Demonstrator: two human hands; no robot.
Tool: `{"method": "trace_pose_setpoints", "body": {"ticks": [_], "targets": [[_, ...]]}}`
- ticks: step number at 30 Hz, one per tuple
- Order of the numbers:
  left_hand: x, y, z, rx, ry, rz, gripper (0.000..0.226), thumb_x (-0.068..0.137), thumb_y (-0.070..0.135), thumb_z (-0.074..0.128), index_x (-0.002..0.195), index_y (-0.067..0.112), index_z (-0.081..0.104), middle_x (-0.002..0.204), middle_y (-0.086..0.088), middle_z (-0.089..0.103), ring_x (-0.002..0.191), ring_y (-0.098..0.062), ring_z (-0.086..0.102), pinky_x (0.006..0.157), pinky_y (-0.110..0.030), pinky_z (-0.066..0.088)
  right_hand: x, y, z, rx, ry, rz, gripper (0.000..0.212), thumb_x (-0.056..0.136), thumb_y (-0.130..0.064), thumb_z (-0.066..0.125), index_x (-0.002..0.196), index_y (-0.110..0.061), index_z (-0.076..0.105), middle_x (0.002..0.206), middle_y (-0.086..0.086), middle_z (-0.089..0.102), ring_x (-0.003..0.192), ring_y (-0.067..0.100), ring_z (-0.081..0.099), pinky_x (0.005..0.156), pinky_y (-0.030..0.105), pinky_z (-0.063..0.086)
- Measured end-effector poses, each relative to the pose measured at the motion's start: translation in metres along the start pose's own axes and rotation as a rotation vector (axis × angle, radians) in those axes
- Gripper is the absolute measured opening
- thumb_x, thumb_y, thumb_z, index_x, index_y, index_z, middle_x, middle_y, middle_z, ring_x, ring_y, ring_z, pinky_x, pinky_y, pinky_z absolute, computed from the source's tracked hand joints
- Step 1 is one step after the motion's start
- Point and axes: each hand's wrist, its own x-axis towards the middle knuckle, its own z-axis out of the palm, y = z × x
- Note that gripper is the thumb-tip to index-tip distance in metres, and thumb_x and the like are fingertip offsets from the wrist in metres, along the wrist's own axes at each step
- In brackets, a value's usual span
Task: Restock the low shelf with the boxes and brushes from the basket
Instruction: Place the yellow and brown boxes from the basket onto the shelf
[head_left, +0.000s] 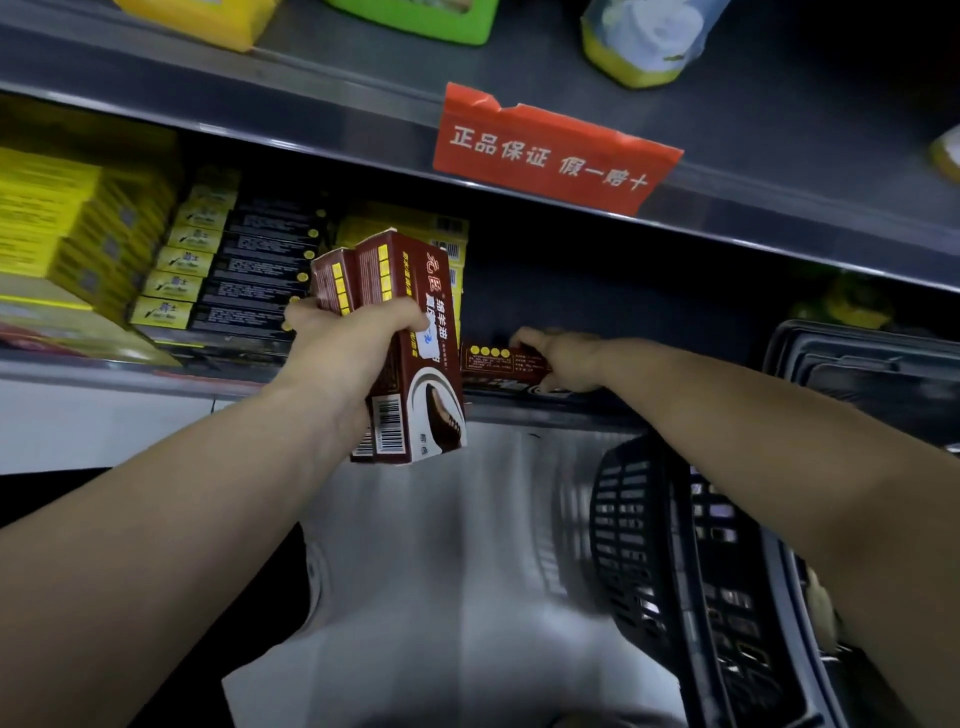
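The view is dim, with light from above and near: it brightens the forearms and the pale surface between them, while the recess of the low shelf falls into deep shadow, darkest at right. The red sign and the brown boxes in the left grip read sharp. The yellow boxes at far left and the basket smear with blur. Shelf edges bow from wide-angle distortion.

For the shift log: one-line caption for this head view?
Left hand grips two brown boxes while right hand holds a third box on the low shelf, basket alongside.
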Motion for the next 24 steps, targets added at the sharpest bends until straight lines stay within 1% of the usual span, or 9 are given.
{"method": "trace_pose_setpoints", "body": {"ticks": [5,11,15,17,18,19,20,22,24], "targets": [[0.002,-0.005,0.004,0.009,0.009,0.017,0.066,0.067,0.012,0.074,0.118,0.02,0.032,0.092,-0.007,0.063,0.071,-0.022,0.066,0.054,-0.03,0.047,-0.001,0.003,0.006,0.054,0.022,-0.026,0.066,0.086,-0.014,0.062,0.138,-0.034,0.028,0.133,0.008,0.042,0.112,0.025,0.047,0.083,0.031,0.038],[0.002,-0.007,0.01,0.015,-0.004,0.012,0.068,0.067,0.015,0.075,0.12,0.02,0.032,0.095,-0.007,0.062,0.073,-0.022,0.065,0.054,-0.03,0.046,-0.003,0.0,0.004,0.081,0.022,-0.036,0.066,0.087,-0.013,0.063,0.14,-0.032,0.028,0.133,0.007,0.043,0.112,0.025,0.048,0.086,0.033,0.042],[0.002,-0.007,0.013,0.011,0.005,0.004,0.071,0.067,0.016,0.075,0.124,0.018,0.034,0.093,-0.006,0.063,0.071,-0.021,0.065,0.053,-0.028,0.046,-0.01,-0.007,-0.001,0.042,-0.018,0.018,0.066,0.088,-0.017,0.062,0.142,-0.028,0.027,0.138,0.008,0.042,0.117,0.025,0.048,0.092,0.035,0.043],[0.001,-0.007,0.014,0.003,0.016,-0.009,0.072,0.067,0.017,0.075,0.126,0.018,0.035,0.091,-0.005,0.064,0.071,-0.02,0.065,0.054,-0.028,0.045,-0.018,-0.016,-0.015,0.045,0.079,0.027,0.055,0.091,-0.019,0.056,0.141,-0.022,0.035,0.14,0.007,0.043,0.121,0.024,0.048,0.095,0.031,0.04],[0.0,-0.007,0.015,-0.005,0.015,-0.019,0.071,0.067,0.018,0.075,0.126,0.019,0.035,0.091,-0.005,0.064,0.071,-0.02,0.064,0.054,-0.028,0.044,-0.024,-0.02,-0.024,0.151,0.165,0.017,0.045,0.092,-0.018,0.052,0.136,-0.019,0.044,0.139,0.006,0.047,0.122,0.022,0.048,0.096,0.028,0.039],[-0.001,-0.007,0.015,-0.013,0.008,-0.029,0.07,0.068,0.018,0.075,0.126,0.019,0.035,0.092,-0.005,0.065,0.072,-0.02,0.065,0.054,-0.028,0.044,-0.032,-0.026,-0.033,0.352,0.218,0.001,0.035,0.094,-0.018,0.048,0.128,-0.016,0.054,0.134,0.005,0.053,0.121,0.02,0.05,0.097,0.027,0.038],[-0.002,-0.006,0.016,-0.021,-0.004,-0.039,0.069,0.068,0.019,0.075,0.125,0.019,0.036,0.094,-0.006,0.066,0.073,-0.02,0.065,0.054,-0.027,0.044,-0.042,-0.033,-0.04,0.617,0.197,-0.022,0.029,0.094,-0.021,0.046,0.118,-0.015,0.062,0.126,0.002,0.061,0.118,0.018,0.054,0.098,0.029,0.039],[-0.005,-0.006,0.018,-0.035,-0.037,-0.048,0.066,0.069,0.02,0.076,0.123,0.018,0.038,0.095,-0.006,0.068,0.07,-0.018,0.068,0.053,-0.026,0.046,-0.067,-0.048,-0.046,1.083,-0.009,-0.094,0.026,0.093,-0.034,0.049,0.102,-0.018,0.067,0.107,-0.001,0.071,0.106,0.016,0.062,0.095,0.034,0.045],[-0.01,-0.005,0.02,-0.068,-0.087,-0.048,0.064,0.07,0.023,0.078,0.122,0.018,0.04,0.092,-0.004,0.069,0.06,-0.013,0.07,0.047,-0.023,0.049,-0.086,-0.058,-0.043,1.23,-0.124,-0.184,0.033,0.081,-0.044,0.06,0.103,-0.02,0.065,0.1,0.0,0.073,0.098,0.017,0.067,0.085,0.032,0.054]]}}
